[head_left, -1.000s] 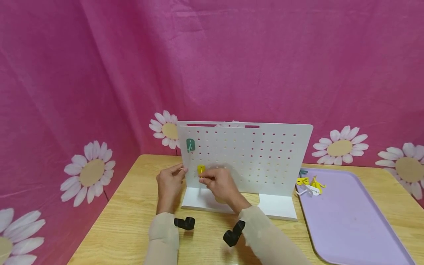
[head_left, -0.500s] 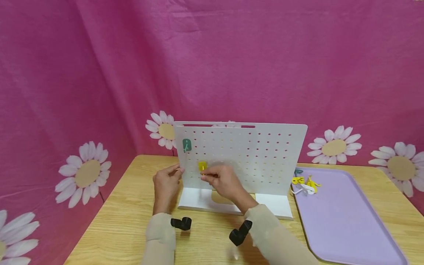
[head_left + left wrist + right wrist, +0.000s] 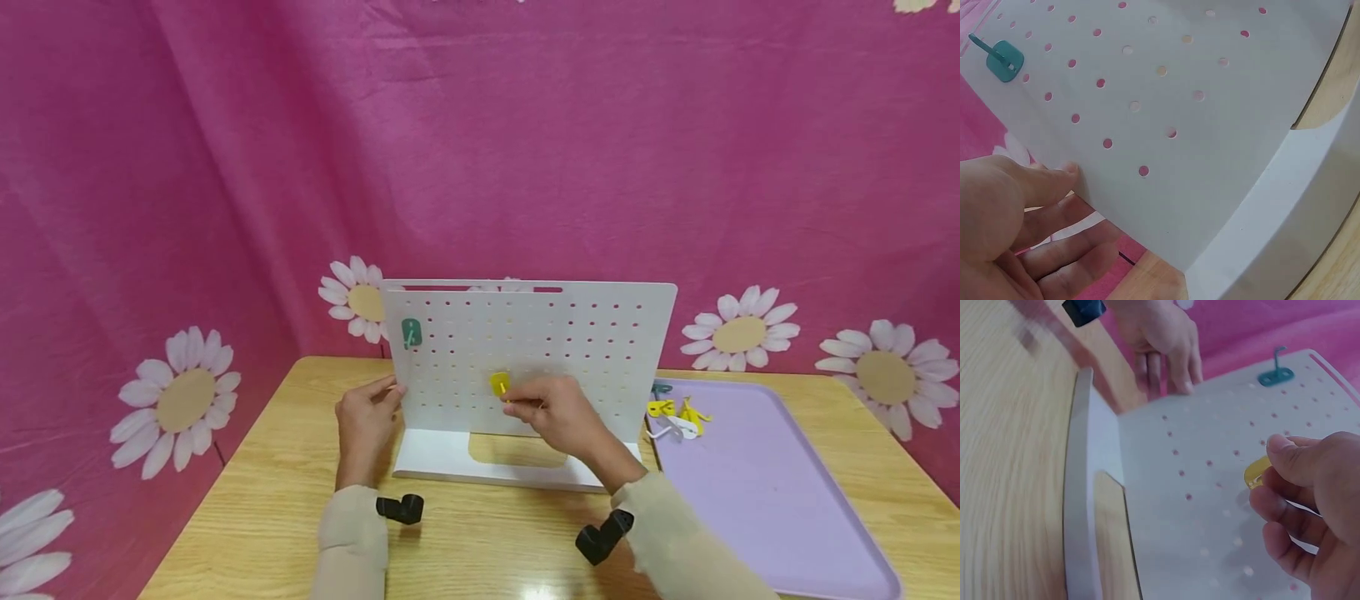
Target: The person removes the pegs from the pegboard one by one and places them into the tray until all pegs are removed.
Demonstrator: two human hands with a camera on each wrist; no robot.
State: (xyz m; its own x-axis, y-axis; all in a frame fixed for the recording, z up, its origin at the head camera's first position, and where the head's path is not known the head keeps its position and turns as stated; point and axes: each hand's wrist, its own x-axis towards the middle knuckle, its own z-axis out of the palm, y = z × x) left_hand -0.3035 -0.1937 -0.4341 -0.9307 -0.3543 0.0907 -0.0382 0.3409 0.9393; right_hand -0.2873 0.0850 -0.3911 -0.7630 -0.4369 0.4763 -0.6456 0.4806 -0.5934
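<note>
A white pegboard (image 3: 450, 408) stands upright on its base on the wooden table. My left hand (image 3: 365, 421) holds the board's left edge between thumb and fingers, the thumb on the front face in the left wrist view. With thumb and fingertips, my right hand (image 3: 555, 412) pinches a yellow hook (image 3: 499, 383) in front of the lower middle of the board. In the right wrist view, part of the yellow hook (image 3: 1256, 472) shows beyond the fingertips, the rest hidden by them. A green hook (image 3: 411, 332) hangs at the board's upper left.
On the right lies a purple tray (image 3: 757, 492). Near its upper left corner are yellow hooks (image 3: 692, 414), a white hook (image 3: 678, 427) and a green hook (image 3: 661, 389). Behind the table hangs a pink flowered cloth (image 3: 525, 150).
My right hand has moved the yellow hook rightward along the board, from near the left columns toward the middle. My left hand keeps its hold on the edge. The view has shifted slightly.
</note>
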